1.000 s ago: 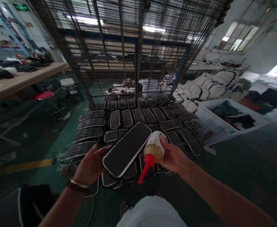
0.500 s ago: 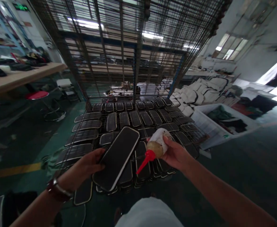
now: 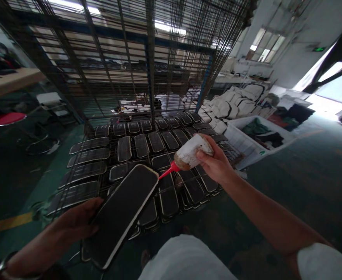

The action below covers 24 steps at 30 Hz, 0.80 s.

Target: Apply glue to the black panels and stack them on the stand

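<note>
A dark rectangular panel with rounded corners and a pale edge is gripped at its left side by my left hand. My right hand is wrapped round a white, stained squeeze bottle, which is tilted down to the left. Its red nozzle has its tip at the panel's upper right corner; whether they touch is hard to tell. Beneath and beyond both hands, many similar dark panels lie in rows on a wire rack.
Behind the panels the raised wire shelves of the rack stand high. To the right are a white bin with dark cloth and a heap of white pieces. A red stool, a white folding chair and a wooden table are at left.
The bottle has swung so its nozzle, which hung over the rack, now meets the held panel's corner. The panel has moved down and left in view, and the whole view has turned right.
</note>
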### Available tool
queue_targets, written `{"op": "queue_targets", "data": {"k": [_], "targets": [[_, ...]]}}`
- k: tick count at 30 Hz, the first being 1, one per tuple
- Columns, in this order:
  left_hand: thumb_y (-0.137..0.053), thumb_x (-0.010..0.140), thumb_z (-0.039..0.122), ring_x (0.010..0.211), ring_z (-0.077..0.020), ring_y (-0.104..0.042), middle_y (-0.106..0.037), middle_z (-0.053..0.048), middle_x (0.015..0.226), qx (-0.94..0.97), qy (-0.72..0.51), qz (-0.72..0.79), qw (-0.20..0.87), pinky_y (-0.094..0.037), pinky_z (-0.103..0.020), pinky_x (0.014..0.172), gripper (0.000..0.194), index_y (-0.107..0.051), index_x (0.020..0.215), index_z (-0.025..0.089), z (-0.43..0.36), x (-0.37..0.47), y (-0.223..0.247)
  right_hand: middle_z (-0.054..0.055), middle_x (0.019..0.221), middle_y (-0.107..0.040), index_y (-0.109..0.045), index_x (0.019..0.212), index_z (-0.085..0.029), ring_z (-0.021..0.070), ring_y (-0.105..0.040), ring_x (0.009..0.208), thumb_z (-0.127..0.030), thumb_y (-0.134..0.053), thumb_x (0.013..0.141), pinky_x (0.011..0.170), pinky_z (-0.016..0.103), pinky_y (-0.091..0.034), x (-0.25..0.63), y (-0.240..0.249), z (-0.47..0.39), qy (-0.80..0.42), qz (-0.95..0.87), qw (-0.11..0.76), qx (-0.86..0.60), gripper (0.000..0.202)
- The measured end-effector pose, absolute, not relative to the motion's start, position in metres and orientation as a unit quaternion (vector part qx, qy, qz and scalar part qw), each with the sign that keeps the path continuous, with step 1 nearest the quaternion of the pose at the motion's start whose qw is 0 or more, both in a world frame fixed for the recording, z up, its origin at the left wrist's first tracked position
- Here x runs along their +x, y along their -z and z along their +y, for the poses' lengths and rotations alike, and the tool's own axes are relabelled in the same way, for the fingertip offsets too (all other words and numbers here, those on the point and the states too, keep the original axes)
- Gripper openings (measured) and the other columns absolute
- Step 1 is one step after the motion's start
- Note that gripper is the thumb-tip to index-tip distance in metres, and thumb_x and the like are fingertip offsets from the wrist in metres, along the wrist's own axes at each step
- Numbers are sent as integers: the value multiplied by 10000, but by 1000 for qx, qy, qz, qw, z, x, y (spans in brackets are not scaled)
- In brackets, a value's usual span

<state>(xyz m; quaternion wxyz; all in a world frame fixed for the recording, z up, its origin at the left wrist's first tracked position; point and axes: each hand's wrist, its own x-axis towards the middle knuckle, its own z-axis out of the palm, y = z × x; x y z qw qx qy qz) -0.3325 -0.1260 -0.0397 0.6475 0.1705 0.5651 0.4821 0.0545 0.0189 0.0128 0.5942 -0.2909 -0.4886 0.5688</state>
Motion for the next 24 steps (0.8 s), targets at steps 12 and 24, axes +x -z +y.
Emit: {"op": "queue_targets", "data": {"k": [12,24], "targets": [[-827,514,-186,856,-364,-813,-856,-106,1002,220,-408,555,691,-685,-409,733,612,-851,955,238,-113,-325,28,-36,938,-734,-712,1093,-285,175,-695,835,-379,-974,737,719,292,-600,46,20,17,-566,-383,653,-325,451],[-951,504,-55,776,-366,-811,-850,-92,897,253,-395,550,691,-706,-468,677,519,-813,929,211,-99,-309,26,-30,995,-753,-723,1084,-272,166,-708,896,-375,-981,751,791,279,-609,36,34,-10,-584,-352,652,-331,434]]}}
